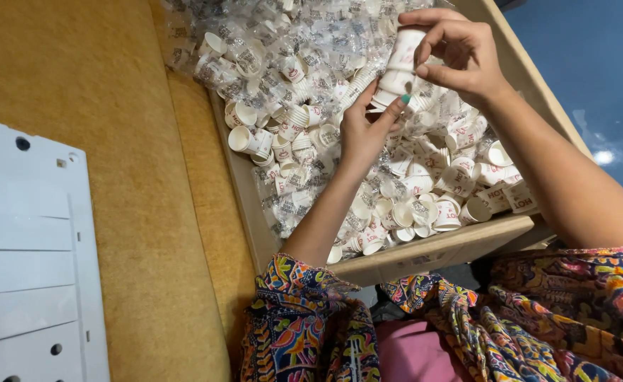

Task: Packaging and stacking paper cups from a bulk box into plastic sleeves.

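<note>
a tan, felt-like surface [106,177] filled the left side of the view. a white plastic panel [28,262] with flat segments and small round holes lay on it at the lower left. at the upper right showed a glossy blue floor [594,64]. bright multicoloured patterned cloth [538,318] and a pink fabric [410,354] crossed the bottom edge.

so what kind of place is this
Probably a packing or sorting workspace, not a kitchen: a cardboard box full of small paper cups in clear plastic sleeves, and both hands holding a stack.
</note>
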